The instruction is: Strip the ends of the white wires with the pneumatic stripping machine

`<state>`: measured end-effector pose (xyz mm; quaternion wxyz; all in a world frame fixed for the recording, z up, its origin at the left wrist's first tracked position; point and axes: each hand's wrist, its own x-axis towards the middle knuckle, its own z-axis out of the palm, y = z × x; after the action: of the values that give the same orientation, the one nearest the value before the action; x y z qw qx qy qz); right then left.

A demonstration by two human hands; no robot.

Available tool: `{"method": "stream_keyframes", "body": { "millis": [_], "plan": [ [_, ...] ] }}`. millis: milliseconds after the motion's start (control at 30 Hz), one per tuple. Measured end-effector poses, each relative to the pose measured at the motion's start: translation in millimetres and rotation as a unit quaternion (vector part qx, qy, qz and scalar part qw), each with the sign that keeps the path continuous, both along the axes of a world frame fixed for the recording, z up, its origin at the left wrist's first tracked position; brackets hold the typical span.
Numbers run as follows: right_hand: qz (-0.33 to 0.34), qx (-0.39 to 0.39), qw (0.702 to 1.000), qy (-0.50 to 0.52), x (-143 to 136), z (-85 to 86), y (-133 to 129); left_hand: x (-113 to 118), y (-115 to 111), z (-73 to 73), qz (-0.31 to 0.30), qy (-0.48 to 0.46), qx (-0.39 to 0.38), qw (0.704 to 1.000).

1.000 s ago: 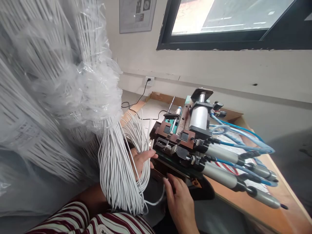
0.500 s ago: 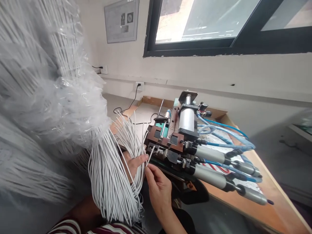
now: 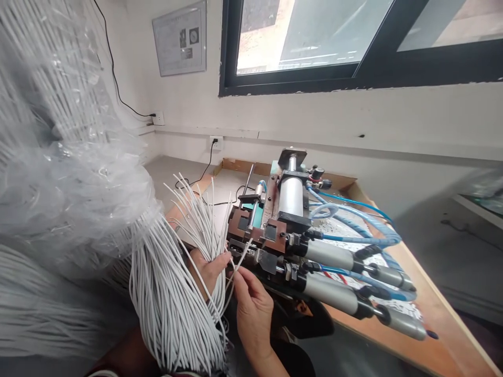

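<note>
My left hand [image 3: 208, 269] is closed around a bundle of thin white wires [image 3: 202, 225], its thumb lying across the front. The wires' upper ends fan out above that hand. Just to the right, my right hand [image 3: 254, 306] pinches a single white wire [image 3: 243, 256] between thumb and fingertips. That wire slants up and right, and its tip lies in front of the metal jaws of a pneumatic machine [image 3: 257, 238]. From the left hand's bundle, a thick hank of wires [image 3: 168, 293] hangs down over the lap. The right hand's lower fingers are curled and partly hidden.
Plastic-wrapped wire hanks [image 3: 78, 188] fill the left side. Air cylinders [image 3: 330, 293] and blue hoses [image 3: 357, 238] extend right from the machine over a wooden-edged table [image 3: 444, 324]. A black cord [image 3: 208, 162] runs to a wall socket. A window is above.
The view has shifted, moving the scene leftward. The single wire in my right hand now reaches farther across the machine's front. My left hand keeps its hold on the bundle.
</note>
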<state>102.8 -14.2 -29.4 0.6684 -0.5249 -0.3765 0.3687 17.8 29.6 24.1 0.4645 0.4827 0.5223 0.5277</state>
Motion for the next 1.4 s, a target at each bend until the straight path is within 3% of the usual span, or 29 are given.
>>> {"method": "stream_keyframes", "body": {
  "millis": [133, 267, 467, 633, 933, 1400],
  "plan": [
    [0.07, -0.033, 0.997, 0.011, 4, 4.2, 0, -3, -2, 4.8, -0.057, 0.033, 0.013, 0.998],
    [0.117, -0.05, 0.992, -0.01, 12, 10.2, -1, -9, -6, 4.5, -0.057, 0.083, 0.0, 0.995],
    [0.117, -0.093, 0.988, 0.048, 22, -3.5, -14, -10, -6, -6.4, 0.003, -0.005, -0.052, 0.999],
    [0.108, -0.097, 0.985, 0.088, 21, -12.1, -30, -9, -3, -15.3, 0.003, -0.073, -0.08, 0.994],
    [0.165, -0.128, 0.973, 0.101, 16, -18.1, -38, -8, -7, -12.6, -0.011, -0.123, -0.106, 0.987],
    [0.162, -0.148, 0.965, 0.147, 17, -14.2, -38, -8, -10, -7.4, -0.009, -0.136, -0.113, 0.984]
  ]
}}
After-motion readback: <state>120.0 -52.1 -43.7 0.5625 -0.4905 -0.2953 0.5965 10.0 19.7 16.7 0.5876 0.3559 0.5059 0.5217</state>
